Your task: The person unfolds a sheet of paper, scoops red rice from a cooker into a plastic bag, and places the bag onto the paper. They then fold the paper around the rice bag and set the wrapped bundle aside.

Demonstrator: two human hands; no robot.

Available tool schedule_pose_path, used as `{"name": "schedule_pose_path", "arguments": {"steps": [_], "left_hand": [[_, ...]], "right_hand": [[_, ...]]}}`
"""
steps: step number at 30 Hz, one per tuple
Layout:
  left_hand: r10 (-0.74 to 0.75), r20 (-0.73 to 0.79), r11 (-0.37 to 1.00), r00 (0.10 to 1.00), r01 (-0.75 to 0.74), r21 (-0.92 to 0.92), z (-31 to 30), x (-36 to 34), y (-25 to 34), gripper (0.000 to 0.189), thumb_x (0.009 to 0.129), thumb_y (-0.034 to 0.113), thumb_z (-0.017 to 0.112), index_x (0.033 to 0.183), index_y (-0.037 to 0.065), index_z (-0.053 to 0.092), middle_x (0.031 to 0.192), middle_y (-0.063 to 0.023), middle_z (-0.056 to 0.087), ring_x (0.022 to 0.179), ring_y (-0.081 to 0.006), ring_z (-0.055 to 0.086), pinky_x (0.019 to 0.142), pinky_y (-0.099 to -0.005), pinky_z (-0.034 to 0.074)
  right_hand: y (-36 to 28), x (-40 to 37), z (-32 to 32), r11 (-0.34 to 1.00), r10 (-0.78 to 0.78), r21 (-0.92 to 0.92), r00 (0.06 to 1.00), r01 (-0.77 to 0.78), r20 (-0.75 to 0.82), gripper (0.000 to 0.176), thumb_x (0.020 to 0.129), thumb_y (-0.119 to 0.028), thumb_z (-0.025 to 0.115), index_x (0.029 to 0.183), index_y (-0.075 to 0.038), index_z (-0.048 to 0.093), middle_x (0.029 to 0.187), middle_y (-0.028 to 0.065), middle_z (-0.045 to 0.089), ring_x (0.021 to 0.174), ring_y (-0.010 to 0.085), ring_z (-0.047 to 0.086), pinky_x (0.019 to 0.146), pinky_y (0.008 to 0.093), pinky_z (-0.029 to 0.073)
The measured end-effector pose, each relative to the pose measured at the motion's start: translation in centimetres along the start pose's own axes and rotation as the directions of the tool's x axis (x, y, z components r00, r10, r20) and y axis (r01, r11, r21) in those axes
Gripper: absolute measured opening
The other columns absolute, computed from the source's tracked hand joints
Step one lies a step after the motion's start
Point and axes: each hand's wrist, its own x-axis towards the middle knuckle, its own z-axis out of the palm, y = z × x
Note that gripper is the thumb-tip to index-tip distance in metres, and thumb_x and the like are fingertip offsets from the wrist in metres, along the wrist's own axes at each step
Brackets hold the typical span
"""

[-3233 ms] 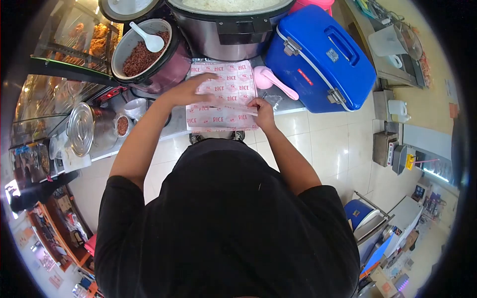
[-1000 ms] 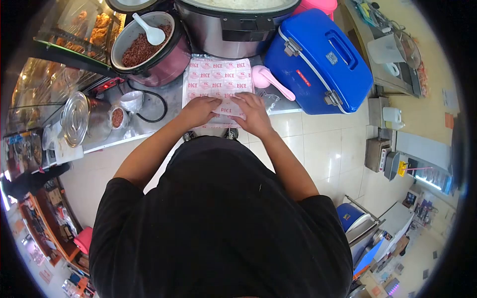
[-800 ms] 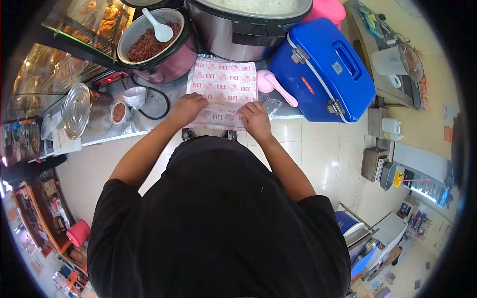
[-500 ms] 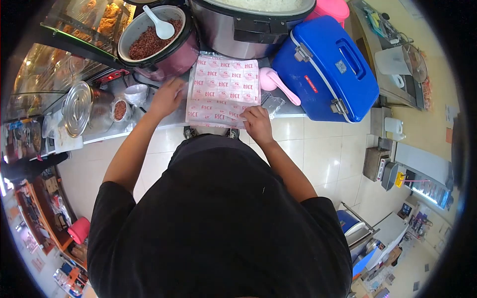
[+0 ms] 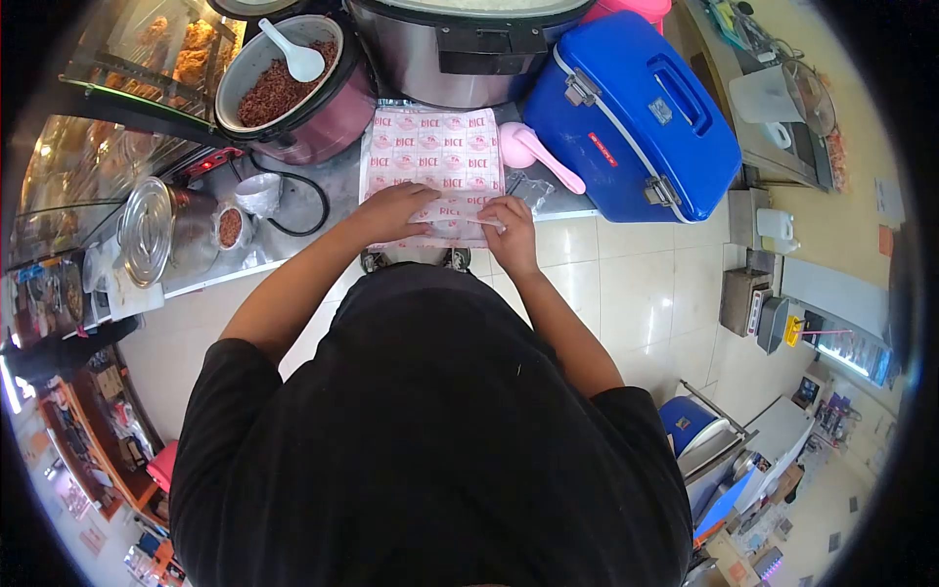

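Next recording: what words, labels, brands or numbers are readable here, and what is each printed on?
"RICE": in pink, repeated in rows all over the wrapping paper.
Red label on the side of the blue cooler box: too small to read.
Grey badge on the cooler box lid: blurred, unreadable.
Yellow tag on the machine at the far right: too small to read.

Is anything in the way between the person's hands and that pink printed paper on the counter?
Nothing visible. The left hand and right hand both rest on the near edge of the printed paper; the pink scoop lies beside it, clear of them.
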Motion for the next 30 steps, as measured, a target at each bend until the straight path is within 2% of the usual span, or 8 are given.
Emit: {"name": "schedule_pose_path", "arguments": {"steps": [4, 6, 10, 12, 14, 18, 21, 30], "left_hand": [[0.013, -0.083, 0.992, 0.996, -0.002, 0.128, 1.9, -1.4, -0.2, 0.068, 0.090, 0.022, 0.066, 0.152, 0.007, 0.041, 0.153, -0.0181, 0.046, 0.138, -0.0338, 0.046, 0.117, -0.0437, 0.036], [0.079, -0.129, 0.950, 0.988, -0.036, 0.309, 2.8, -2.2, 0.1, 0.061, 0.097, 0.021, 0.056, 0.153, 0.004, 0.039, 0.157, -0.0166, 0.042, 0.144, -0.0321, 0.042, 0.120, -0.0458, 0.031], [0.134, -0.193, 0.922, 0.972, -0.051, 0.383, 3.6, -3.6, 1.1, 0.059, 0.099, 0.019, 0.051, 0.154, 0.004, 0.036, 0.161, -0.0157, 0.035, 0.150, -0.0296, 0.033, 0.123, -0.0492, 0.024], [0.143, -0.193, 0.920, 0.971, -0.058, 0.388, 3.9, -4.3, 1.1, 0.061, 0.098, 0.020, 0.053, 0.154, 0.004, 0.036, 0.162, -0.0156, 0.033, 0.151, -0.0292, 0.031, 0.124, -0.0495, 0.021], [0.213, -0.227, 0.925, 0.950, -0.122, 0.359, 4.2, -5.0, 1.0, 0.060, 0.095, 0.020, 0.059, 0.151, 0.004, 0.041, 0.159, -0.0156, 0.038, 0.149, -0.0297, 0.035, 0.123, -0.0486, 0.026], [0.246, -0.416, 0.969, 0.876, -0.212, 0.127, 5.6, -6.9, -0.4, 0.057, 0.088, 0.017, 0.072, 0.140, 0.003, 0.054, 0.147, -0.0162, 0.053, 0.137, -0.0314, 0.050, 0.113, -0.0442, 0.042], [-0.049, -0.587, 0.988, 0.808, -0.047, -0.148, 7.0, -7.7, -0.4, 0.045, 0.085, 0.013, 0.076, 0.127, 0.005, 0.063, 0.129, -0.0135, 0.064, 0.120, -0.0323, 0.062, 0.098, -0.0404, 0.053], [-0.100, -0.395, 0.971, 0.913, 0.002, -0.240, 4.4, -4.8, -4.3, 0.019, 0.086, 0.022, 0.074, 0.096, 0.006, 0.071, 0.096, -0.0132, 0.069, 0.095, -0.0344, 0.066, 0.084, -0.0432, 0.053]], "right_hand": [[0.8, -1.2, -0.5, 0.999, 0.050, -0.001, 0.998, -0.051, -0.048, 0.018, 0.072, 0.006, 0.069, 0.083, -0.008, 0.070, 0.098, 0.0073, 0.068, 0.099, 0.0301, 0.062, 0.088, 0.0402, 0.047], [1.3, -1.8, -0.8, 0.997, 0.050, -0.049, 0.998, -0.052, -0.044, 0.019, 0.072, 0.006, 0.068, 0.085, -0.008, 0.070, 0.101, 0.0081, 0.068, 0.100, 0.0310, 0.062, 0.088, 0.0404, 0.047], [0.1, -1.7, -1.3, 0.974, 0.031, -0.223, 0.997, -0.046, -0.069, 0.024, 0.072, 0.007, 0.064, 0.093, -0.005, 0.068, 0.110, 0.0136, 0.066, 0.105, 0.0335, 0.062, 0.093, 0.0406, 0.048], [-2.1, -0.7, -1.3, 0.964, -0.170, -0.195, 0.982, 0.183, 0.081, 0.032, 0.072, 0.007, 0.063, 0.102, -0.003, 0.067, 0.115, 0.0147, 0.065, 0.109, 0.0345, 0.062, 0.096, 0.0424, 0.049], [-2.3, -0.5, 0.3, 0.934, -0.342, -0.024, 0.912, 0.356, 0.226, 0.042, 0.076, 0.003, 0.068, 0.117, -0.001, 0.064, 0.121, 0.0149, 0.064, 0.115, 0.0345, 0.061, 0.099, 0.0442, 0.050], [-2.2, -0.6, 2.2, 0.969, -0.211, -0.045, 0.908, 0.243, 0.362, 0.040, 0.080, -0.009, 0.077, 0.117, 0.000, 0.066, 0.118, 0.0148, 0.065, 0.111, 0.0329, 0.062, 0.098, 0.0414, 0.051], [-0.9, -1.6, 2.8, 0.983, -0.150, -0.062, 0.952, 0.172, 0.267, 0.038, 0.080, -0.011, 0.077, 0.115, -0.002, 0.067, 0.112, 0.0131, 0.067, 0.105, 0.0328, 0.063, 0.094, 0.0417, 0.052], [0.7, 0.2, 4.0, 0.995, 0.096, -0.061, 0.928, -0.079, 0.360, 0.009, 0.083, -0.014, 0.076, 0.087, -0.006, 0.074, 0.090, 0.0103, 0.067, 0.097, 0.0326, 0.063, 0.082, 0.0431, 0.052]]}}
